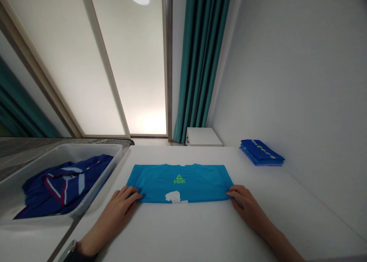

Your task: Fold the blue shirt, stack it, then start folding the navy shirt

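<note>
A light blue T-shirt (179, 182) with a green logo lies folded into a wide strip on the white table (183, 231). My left hand (122, 202) rests at its near left corner, fingers closed in a pinch on the fabric edge. My right hand (243, 204) sits at the near right corner, fingertips likewise gripping the edge of the shirt. Both hands lie low on the tabletop, on either end of the shirt's near fold.
A white plastic bin (86, 149) at the left holds a dark blue garment (63, 183) with striped trim. A stack of folded blue shirts (262, 152) lies at the far right by the wall. A small white cabinet (203, 136) and teal curtain (200, 63) stand behind the table.
</note>
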Action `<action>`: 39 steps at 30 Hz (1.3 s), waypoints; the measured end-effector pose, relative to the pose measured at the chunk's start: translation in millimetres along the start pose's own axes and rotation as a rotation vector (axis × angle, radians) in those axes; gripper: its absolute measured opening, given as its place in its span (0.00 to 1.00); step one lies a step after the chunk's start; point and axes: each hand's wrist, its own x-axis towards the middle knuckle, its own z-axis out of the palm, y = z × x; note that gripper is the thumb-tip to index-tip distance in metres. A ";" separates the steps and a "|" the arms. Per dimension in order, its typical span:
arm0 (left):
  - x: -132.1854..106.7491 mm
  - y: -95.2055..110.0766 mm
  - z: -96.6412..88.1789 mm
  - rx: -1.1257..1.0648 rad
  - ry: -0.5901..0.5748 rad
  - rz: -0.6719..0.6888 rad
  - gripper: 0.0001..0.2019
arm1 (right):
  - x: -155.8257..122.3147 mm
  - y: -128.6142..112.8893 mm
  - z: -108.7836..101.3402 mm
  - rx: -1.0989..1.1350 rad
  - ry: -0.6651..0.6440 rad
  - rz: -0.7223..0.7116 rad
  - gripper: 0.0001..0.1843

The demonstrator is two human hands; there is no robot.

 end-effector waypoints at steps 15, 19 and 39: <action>-2.1 21.3 -7.3 -0.045 -0.018 -0.010 0.11 | -18.9 -1.1 -9.3 -0.052 0.029 0.034 0.20; 3.7 18.5 -17.9 -0.121 -0.017 -0.059 0.13 | -6.1 -13.2 -7.7 -0.108 0.096 0.008 0.18; 20.2 -9.6 -16.0 -0.354 0.031 -0.172 0.10 | 134.7 -183.7 60.4 0.112 -0.268 -0.289 0.14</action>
